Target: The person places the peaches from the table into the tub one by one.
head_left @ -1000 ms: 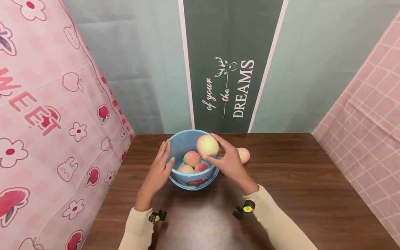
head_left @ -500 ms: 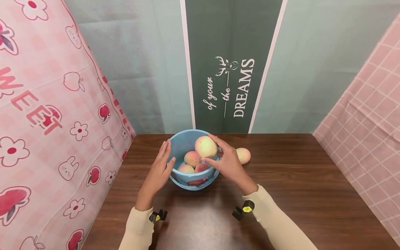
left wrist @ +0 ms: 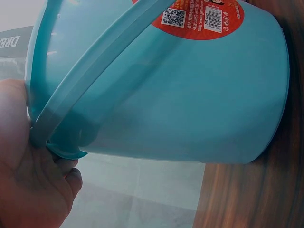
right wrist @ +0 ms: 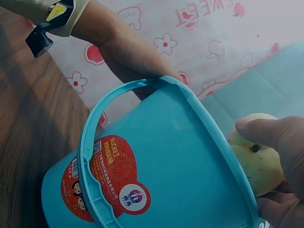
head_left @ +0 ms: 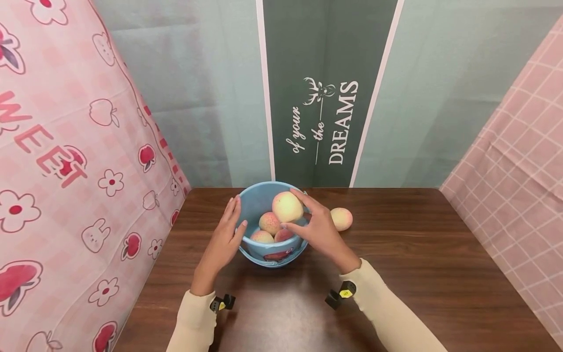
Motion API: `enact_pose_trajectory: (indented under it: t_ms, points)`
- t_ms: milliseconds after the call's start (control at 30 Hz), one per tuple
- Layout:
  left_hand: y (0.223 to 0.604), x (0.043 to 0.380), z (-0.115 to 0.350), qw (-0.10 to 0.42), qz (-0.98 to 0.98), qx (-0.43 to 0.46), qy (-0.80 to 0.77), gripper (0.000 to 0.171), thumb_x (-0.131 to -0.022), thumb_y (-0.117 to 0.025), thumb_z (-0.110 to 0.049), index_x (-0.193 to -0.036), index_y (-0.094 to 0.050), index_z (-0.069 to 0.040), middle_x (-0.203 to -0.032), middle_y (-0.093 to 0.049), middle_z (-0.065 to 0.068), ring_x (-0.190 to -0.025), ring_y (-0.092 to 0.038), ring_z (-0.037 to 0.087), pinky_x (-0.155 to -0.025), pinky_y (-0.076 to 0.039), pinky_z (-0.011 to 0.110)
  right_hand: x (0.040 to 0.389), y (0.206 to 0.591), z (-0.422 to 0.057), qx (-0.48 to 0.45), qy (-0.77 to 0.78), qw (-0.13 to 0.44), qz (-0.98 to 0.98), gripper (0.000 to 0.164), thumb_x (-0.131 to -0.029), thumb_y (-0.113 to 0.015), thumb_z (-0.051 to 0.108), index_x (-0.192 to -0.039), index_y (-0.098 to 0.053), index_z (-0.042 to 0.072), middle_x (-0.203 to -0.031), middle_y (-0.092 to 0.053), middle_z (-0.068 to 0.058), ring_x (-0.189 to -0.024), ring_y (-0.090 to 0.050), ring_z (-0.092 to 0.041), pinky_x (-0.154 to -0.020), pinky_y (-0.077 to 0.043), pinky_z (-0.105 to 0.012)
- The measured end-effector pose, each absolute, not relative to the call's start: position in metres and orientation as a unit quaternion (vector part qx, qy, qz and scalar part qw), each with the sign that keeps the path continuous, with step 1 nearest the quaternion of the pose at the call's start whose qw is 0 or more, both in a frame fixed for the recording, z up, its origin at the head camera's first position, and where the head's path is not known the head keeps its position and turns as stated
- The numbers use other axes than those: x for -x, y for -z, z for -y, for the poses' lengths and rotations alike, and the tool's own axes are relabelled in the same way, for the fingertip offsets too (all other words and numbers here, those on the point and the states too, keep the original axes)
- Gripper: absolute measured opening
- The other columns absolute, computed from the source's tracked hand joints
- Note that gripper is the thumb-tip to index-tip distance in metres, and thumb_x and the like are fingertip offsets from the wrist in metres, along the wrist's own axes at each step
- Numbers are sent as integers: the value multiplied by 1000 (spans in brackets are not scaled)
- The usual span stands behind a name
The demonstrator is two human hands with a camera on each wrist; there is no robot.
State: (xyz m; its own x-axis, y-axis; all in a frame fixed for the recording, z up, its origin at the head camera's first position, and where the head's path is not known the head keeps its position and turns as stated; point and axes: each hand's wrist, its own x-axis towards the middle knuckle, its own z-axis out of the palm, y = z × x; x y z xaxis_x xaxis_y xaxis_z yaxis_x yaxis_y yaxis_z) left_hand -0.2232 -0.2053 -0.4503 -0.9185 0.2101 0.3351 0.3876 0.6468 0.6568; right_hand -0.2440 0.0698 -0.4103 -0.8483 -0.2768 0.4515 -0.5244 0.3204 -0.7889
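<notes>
A light blue bucket [head_left: 259,195] with a handle and a red label stands on the table. My left hand [head_left: 223,237] rests against its left rim, fingers fairly straight, thumb apart from them at the near side. In the left wrist view that hand [left wrist: 38,185] touches the rim beside the handle's end. My right hand [head_left: 318,225] holds a large pale yellow peach [head_left: 287,206] between thumb and fingers, over the bucket's right side. Three pink-speckled peaches lie inside the bucket, among them an upper one [head_left: 270,222]. In the right wrist view the held peach [right wrist: 256,164] is beside the rim.
Another peach [head_left: 341,219] lies on the brown wooden table [head_left: 418,264], right of the bucket and partly behind my right hand. A grey-green curtain [head_left: 211,98] hangs behind the table, with pink printed cloths [head_left: 110,220] at the sides.
My right hand and its peach have shifted slightly left, further over the bucket. More of the peach on the table shows. The left hand stays at the rim.
</notes>
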Motion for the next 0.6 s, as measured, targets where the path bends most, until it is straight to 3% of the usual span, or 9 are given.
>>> enact_pose_trajectory:
  t_ms: [400,600]
  points:
    - [450,223,205,117,901,167,383,66,-107,-49,-25,-163,-16,-10,-170,-6,0,-157,-7,25,-120,-21,56,247,410,-66,-274,-461,138,833,85,-73,-93,17,-149,-53,14,-143,-58,-8,-119,-61,-23,-97,-54,-40]
    - [448,222,204,126,896,175,388,68,-105,-53,-18,-162,-17,-6,-170,-9,5,-156,-8,27,-118,-22,60,247,411,-66,-290,-435,140,841,84,-74,-93,18,-148,-54,12,-145,-57,-6,-124,-60,-24,-100,-52,-41]
